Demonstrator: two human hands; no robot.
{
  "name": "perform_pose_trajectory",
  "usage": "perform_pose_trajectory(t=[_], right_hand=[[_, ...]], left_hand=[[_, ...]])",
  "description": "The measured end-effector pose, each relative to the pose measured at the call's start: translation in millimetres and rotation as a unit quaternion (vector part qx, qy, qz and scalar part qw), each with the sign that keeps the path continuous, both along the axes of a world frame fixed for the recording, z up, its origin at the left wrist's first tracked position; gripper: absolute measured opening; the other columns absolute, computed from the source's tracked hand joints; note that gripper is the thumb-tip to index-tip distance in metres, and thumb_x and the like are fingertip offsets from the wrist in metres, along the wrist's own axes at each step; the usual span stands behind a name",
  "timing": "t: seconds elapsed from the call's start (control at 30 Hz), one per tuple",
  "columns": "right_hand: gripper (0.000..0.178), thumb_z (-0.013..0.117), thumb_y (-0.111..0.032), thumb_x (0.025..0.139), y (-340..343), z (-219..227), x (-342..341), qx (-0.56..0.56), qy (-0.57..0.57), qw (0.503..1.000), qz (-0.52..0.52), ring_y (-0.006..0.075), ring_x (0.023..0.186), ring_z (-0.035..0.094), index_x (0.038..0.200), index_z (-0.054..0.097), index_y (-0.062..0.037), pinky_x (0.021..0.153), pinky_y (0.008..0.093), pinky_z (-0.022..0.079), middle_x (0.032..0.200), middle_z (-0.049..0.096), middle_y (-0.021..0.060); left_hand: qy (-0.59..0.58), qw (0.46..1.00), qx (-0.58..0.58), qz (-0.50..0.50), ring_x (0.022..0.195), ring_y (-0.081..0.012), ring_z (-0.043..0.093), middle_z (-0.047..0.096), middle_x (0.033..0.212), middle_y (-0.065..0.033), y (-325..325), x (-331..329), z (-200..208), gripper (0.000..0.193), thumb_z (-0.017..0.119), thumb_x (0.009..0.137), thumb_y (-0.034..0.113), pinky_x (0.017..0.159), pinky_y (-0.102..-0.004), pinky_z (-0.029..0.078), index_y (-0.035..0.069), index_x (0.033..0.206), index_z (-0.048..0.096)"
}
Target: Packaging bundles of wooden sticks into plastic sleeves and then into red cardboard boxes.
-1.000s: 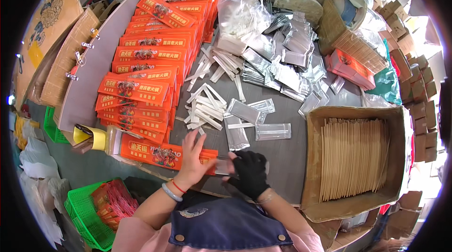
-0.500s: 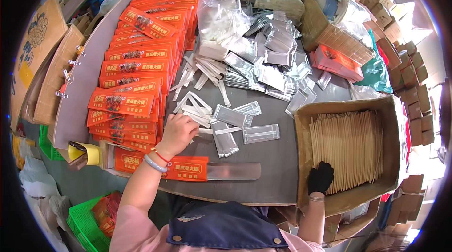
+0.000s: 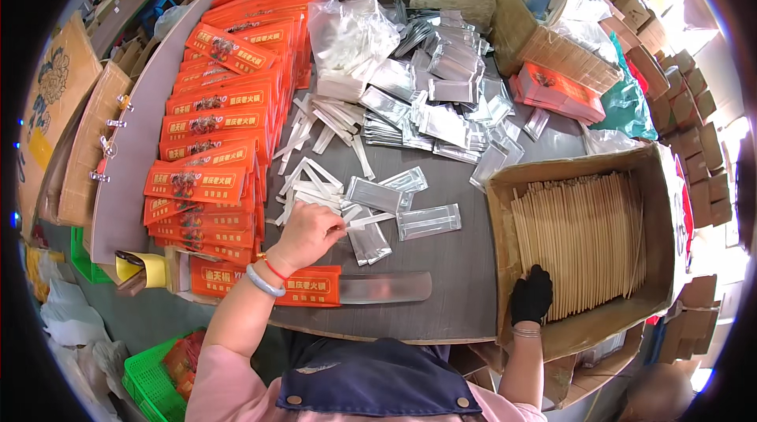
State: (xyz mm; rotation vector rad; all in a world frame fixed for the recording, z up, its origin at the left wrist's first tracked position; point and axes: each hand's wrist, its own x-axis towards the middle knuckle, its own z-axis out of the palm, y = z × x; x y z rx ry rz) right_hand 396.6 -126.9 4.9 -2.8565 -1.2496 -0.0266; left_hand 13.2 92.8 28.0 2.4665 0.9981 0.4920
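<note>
My left hand (image 3: pixel 306 237) is closed, its fingertips pinching one end of a narrow white paper strip (image 3: pixel 372 221). The strip's other end passes over a silver packet (image 3: pixel 369 244). Beside the hand lies a loose pile of similar white strips (image 3: pixel 315 183). Under my left wrist, a red printed sleeve (image 3: pixel 307 286) rests at the near table edge, with a clear strip-like piece (image 3: pixel 386 288) reaching out to its right. My right hand (image 3: pixel 532 296), in a black glove, is inside the cardboard box (image 3: pixel 498 244), touching the near left ends of the wooden chopsticks (image 3: pixel 583 248); its fingertips are hard to make out.
Stacked red sleeves (image 3: pixel 213 122) line the table's left side. Silver packets (image 3: pixel 449 118) are heaped at the back beside a clear plastic bag (image 3: pixel 351 31). A red bundle (image 3: pixel 556 93) lies behind the box. A green basket (image 3: pixel 150 375) stands low at the left.
My left hand has shifted right and down, and now has the white strip between its fingertips. My gloved right hand is more bunched at the chopsticks. The whole view has shifted slightly.
</note>
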Motion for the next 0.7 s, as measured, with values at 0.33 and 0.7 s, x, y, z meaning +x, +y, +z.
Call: perform_pose_trajectory(t=[0.33, 0.7], right_hand=[[0.017, 0.061, -0.015, 0.087, -2.9, -9.6, -5.1, -0.064, 0.059, 0.993, -0.081, 0.0364, 0.096, 0.059, 0.098, 0.055, -0.0040, 0.081, 0.0462, 0.050, 0.096, 0.057, 0.0164], [0.022, 0.054, -0.013, 0.092, -7.4, -0.7, -8.7, 0.211, 0.171, 0.943, -0.193, 0.0364, 0.096, 0.060, 0.106, 0.058, 0.0031, 0.084, 0.0446, 0.050, 0.100, 0.061, 0.0194]], left_hand=[[0.085, 0.992, 0.089, 0.005, 0.103, -0.0221, 0.054, 0.064, 0.101, -0.0001, 47.8, 61.1, -36.1, 0.021, 0.076, 0.074, 0.017, 0.085, -0.0402, 0.039, 0.014, 0.092, 0.067], [-0.116, 0.988, -0.100, -0.010, 0.061, -0.0248, 0.062, 0.064, 0.067, -0.0086, 18.9, 60.1, 33.0, 0.014, 0.078, 0.075, 0.012, 0.063, -0.0370, 0.047, 0.006, 0.080, 0.066]])
